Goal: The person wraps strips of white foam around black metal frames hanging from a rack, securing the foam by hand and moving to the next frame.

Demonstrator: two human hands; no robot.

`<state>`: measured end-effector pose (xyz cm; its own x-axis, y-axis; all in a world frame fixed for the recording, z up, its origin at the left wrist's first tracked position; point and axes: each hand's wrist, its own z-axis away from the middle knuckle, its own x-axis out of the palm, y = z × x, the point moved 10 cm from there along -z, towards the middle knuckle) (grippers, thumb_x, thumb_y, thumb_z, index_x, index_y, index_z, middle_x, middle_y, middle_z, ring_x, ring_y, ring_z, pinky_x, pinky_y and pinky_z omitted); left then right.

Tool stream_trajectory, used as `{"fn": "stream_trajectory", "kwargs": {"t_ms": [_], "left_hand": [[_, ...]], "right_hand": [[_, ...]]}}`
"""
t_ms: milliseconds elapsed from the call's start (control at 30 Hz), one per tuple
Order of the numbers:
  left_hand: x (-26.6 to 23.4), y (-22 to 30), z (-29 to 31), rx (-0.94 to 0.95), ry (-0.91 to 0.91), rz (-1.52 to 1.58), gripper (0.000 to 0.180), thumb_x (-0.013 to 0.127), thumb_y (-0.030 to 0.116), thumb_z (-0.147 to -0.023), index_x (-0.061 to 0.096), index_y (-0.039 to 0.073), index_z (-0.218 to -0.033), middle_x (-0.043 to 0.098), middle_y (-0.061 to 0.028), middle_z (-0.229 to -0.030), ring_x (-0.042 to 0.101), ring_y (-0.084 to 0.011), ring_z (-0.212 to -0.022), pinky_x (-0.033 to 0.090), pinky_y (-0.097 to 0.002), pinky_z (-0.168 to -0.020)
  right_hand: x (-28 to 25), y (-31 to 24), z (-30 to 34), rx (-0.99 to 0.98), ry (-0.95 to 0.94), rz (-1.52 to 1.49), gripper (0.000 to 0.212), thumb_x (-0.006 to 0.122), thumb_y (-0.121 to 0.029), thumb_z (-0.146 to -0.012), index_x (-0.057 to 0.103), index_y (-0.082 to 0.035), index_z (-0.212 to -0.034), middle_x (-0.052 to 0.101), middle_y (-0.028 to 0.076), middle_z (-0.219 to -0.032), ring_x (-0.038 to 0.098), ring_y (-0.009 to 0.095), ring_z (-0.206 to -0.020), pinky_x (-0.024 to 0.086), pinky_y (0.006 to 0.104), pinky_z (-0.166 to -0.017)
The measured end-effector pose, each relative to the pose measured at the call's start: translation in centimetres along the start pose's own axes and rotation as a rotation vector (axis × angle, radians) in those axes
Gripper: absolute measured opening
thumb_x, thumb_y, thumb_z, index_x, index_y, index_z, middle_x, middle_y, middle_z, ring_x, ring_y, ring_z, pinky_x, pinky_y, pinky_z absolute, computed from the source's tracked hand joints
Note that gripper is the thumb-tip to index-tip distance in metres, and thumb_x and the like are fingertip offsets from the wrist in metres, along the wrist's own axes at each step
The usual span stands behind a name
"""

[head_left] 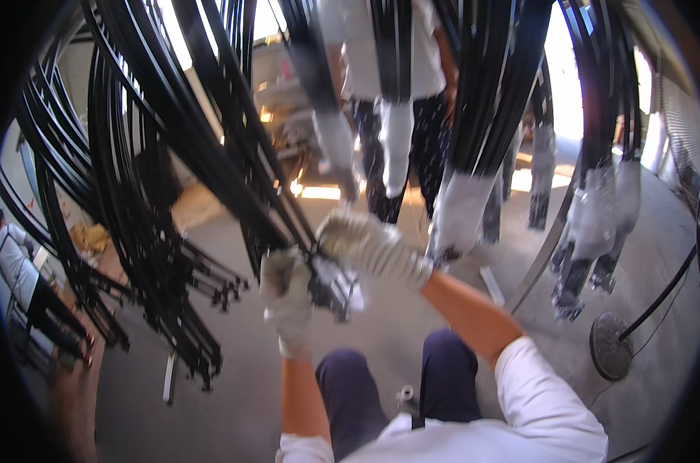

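Observation:
Long black strips hang in bundles from above. My left hand (pixel 287 299), in a pale glove, is closed at the lower end of one bundle of black strips (pixel 230 185). Just right of it and slightly higher, my gloved right hand (pixel 371 245) curls its fingers round the same bundle's end. Below my hands the dark strip tips poke out beside a piece of clear plastic wrap (pixel 348 287). Motion smears this spot, and the gloves hide exactly how the fingers sit.
Unwrapped bundles (pixel 176 309) hang at left; bundles with plastic-wrapped ends (pixel 459 212) hang at right. Opposite me stands a person (pixel 396 65) in a white top. Another person (pixel 26 270) is at far left. A round dark base (pixel 611 347) stands on the floor at right.

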<state>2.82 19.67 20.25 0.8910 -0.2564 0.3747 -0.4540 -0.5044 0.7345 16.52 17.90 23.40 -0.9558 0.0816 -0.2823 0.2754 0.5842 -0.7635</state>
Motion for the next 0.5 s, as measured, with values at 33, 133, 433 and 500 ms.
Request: {"fn": "stream_trajectory", "kwargs": {"t_ms": [33,133,433,500], "left_hand": [[-0.2,0.5,0.0,0.026,-0.001,-0.083,0.011,0.051,-0.003,-0.073,0.049,0.006,-0.08,0.046,0.0046,-0.069,0.038,-0.0018,-0.059,0.033,-0.0158,-0.052],[-1.1,1.2,0.4,0.089,0.013,-0.15,0.01,0.05,-0.003,-0.073,0.049,0.005,-0.078,0.048,0.003,-0.071,0.041,-0.0033,-0.062,0.036,-0.0163,-0.056],[2.5,4.9,-0.1,0.409,-0.288,-0.435,0.005,0.051,0.006,-0.078,0.054,0.002,-0.079,0.058,-0.0047,-0.069,0.054,-0.0093,-0.063,0.044,-0.0209,-0.058],[3.0,5.8,-0.2,0.49,-0.354,-0.581,0.006,0.051,0.006,-0.079,0.055,0.002,-0.079,0.058,-0.0045,-0.061,0.056,-0.0106,-0.057,0.044,-0.0215,-0.053]], "right_hand": [[0.3,-1.3,0.0,0.044,0.003,0.167,0.019,0.046,0.008,-0.072,0.051,-0.002,-0.088,0.057,0.002,-0.082,0.051,0.006,-0.076,0.043,0.0189,-0.067],[1.7,-0.2,0.2,0.139,-0.02,-0.212,0.019,0.044,0.009,-0.074,0.051,-0.002,-0.088,0.054,-0.001,-0.077,0.048,0.004,-0.073,0.041,0.0182,-0.068],[0.4,-2.1,0.3,0.05,-0.031,-0.022,0.019,0.051,0.003,-0.076,0.057,-0.001,-0.094,0.061,0.002,-0.083,0.051,0.005,-0.075,0.043,0.0189,-0.066],[0.5,-1.9,0.4,0.072,-0.058,-0.022,0.018,0.051,0.004,-0.075,0.058,0.0,-0.091,0.06,0.001,-0.082,0.05,0.004,-0.075,0.043,0.0188,-0.067]]}}
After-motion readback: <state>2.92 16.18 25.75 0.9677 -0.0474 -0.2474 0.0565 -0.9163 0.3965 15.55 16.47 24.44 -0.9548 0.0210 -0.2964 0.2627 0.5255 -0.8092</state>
